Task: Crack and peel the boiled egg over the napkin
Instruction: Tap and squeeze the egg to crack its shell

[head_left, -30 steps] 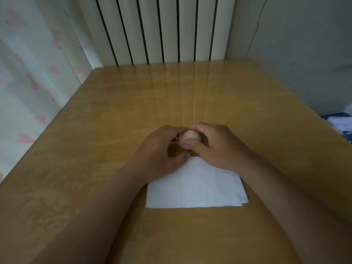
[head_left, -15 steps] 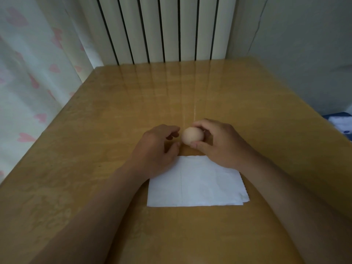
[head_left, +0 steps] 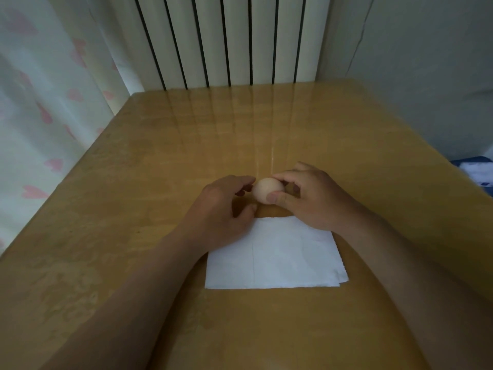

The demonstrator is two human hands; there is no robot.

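A pale beige boiled egg (head_left: 266, 192) is held just beyond the far edge of a white folded napkin (head_left: 277, 259) that lies flat on the wooden table (head_left: 160, 182). My right hand (head_left: 312, 198) grips the egg between thumb and forefinger. The shell looks whole and smooth from here. My left hand (head_left: 221, 209) sits beside the egg on its left, fingers curled and apart, its fingertips close to the egg but not clearly gripping it. Its heel covers the napkin's far left corner.
A white ribbed radiator (head_left: 226, 41) stands behind the table's far edge. A curtain with pink hearts (head_left: 45, 102) hangs along the left side. A grey wall is on the right, with a blue and white object (head_left: 477, 169) by the table's right edge.
My left hand has let go of the egg and drawn slightly left, leaving a gap. My right hand keeps the egg, now more exposed, at about the same spot.
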